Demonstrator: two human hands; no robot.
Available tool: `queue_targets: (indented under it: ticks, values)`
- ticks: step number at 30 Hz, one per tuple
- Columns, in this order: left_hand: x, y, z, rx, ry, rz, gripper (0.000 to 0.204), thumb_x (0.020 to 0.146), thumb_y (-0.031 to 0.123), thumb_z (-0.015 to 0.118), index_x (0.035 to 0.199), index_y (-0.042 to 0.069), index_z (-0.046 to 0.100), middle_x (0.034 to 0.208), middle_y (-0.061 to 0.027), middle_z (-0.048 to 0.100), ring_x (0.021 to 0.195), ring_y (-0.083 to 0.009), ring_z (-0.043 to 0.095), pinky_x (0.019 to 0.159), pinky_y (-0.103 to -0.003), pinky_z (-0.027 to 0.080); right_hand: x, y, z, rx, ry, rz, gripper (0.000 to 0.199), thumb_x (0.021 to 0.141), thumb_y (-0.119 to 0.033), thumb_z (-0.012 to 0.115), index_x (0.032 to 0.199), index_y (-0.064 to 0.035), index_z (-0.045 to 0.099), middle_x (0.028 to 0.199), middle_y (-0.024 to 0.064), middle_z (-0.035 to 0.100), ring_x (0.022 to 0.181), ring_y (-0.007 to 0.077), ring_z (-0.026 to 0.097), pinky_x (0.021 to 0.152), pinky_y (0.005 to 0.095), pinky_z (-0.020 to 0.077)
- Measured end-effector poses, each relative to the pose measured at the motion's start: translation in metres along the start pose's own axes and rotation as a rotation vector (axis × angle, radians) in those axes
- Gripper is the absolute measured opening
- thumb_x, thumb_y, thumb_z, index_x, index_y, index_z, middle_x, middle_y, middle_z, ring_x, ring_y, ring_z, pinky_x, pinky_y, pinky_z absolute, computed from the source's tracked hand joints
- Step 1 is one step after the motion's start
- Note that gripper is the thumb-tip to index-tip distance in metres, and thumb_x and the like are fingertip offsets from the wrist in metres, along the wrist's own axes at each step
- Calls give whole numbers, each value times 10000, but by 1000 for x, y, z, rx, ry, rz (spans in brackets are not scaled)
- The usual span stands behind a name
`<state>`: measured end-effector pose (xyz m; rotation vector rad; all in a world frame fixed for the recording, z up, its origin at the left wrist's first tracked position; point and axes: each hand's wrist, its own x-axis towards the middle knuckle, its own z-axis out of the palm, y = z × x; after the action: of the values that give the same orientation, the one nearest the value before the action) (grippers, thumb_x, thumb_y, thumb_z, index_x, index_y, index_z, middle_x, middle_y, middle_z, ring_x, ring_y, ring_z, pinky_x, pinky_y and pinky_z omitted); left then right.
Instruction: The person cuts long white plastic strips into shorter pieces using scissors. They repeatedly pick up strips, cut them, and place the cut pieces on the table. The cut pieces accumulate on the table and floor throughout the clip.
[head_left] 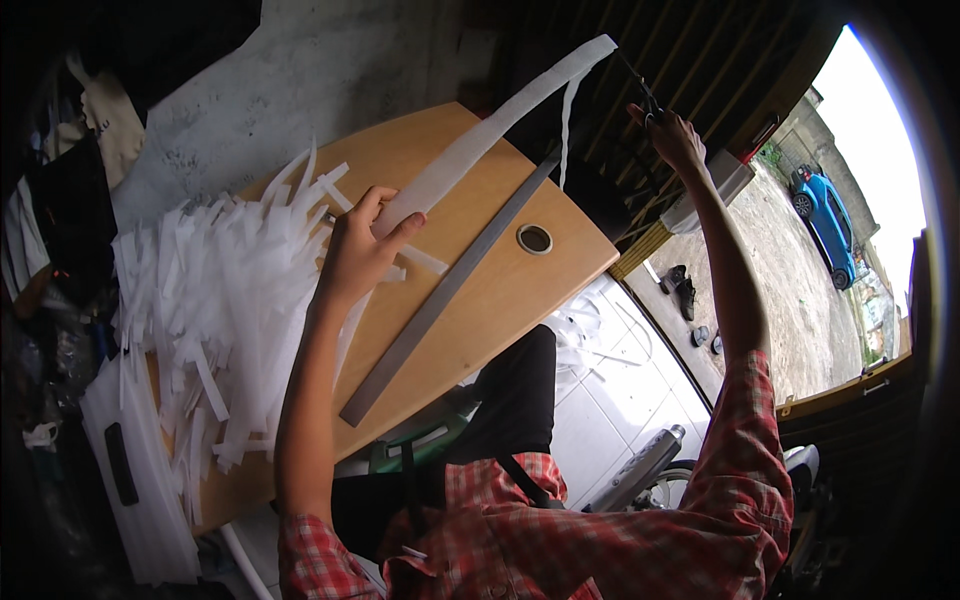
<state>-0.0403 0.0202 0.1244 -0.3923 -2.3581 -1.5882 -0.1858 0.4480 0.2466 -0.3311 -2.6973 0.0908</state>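
Over the wooden table [500, 300], the left hand [362, 248] is pinching the near part of a white strip [490, 128] between thumb and fingers, the strip stretching far and right toward scissors [649, 98] that the right hand's [676, 140] curled fingers are gripping

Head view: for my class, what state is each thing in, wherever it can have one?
left hand: closed on the white strip
white strip: held out, thin sliver dangling near its far end
right hand: closed on the scissors
scissors: raised; blades too dark to judge
pile of strips: loose, tangled
straightedge: lying flat
dark shoes: unworn
blue car: standing outside
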Motion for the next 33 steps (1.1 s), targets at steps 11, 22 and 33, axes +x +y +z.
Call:
queue_targets:
  ticks: [11, 22, 33]
  values:
    - [-44, 0, -37, 49, -23, -125, 352, 876, 251, 743, 1079, 0, 602, 927, -113, 701, 837, -157, 649, 769, -295, 496, 46, 32, -2, -256, 49, 98, 827, 779, -821, 518, 1172, -117, 701, 1200, 200, 672, 1169, 387, 619, 957, 498, 499]
    - [-96, -44, -75, 130, 94, -240, 254, 939, 118, 657, 1125, -33, 573, 976, -84, 653, 869, -111, 583, 785, -243, 459, 92, 101, 47, -246, -46, 300, 923, 736, -852, 514, 1315, -143, 631, 1336, 164, 611, 1274, 349, 557, 1026, 459, 460]
    - [-102, -76, -34, 136, -122, -329, 237, 920, 178, 685, 1019, -30, 625, 800, -123, 714, 723, -144, 635, 709, -304, 496, 48, 186, 147, 340, -917, 601, 785, 622, -922, 585, 680, -142, 518, 505, 30, 489, 373, 169, 500, 315, 288, 299]
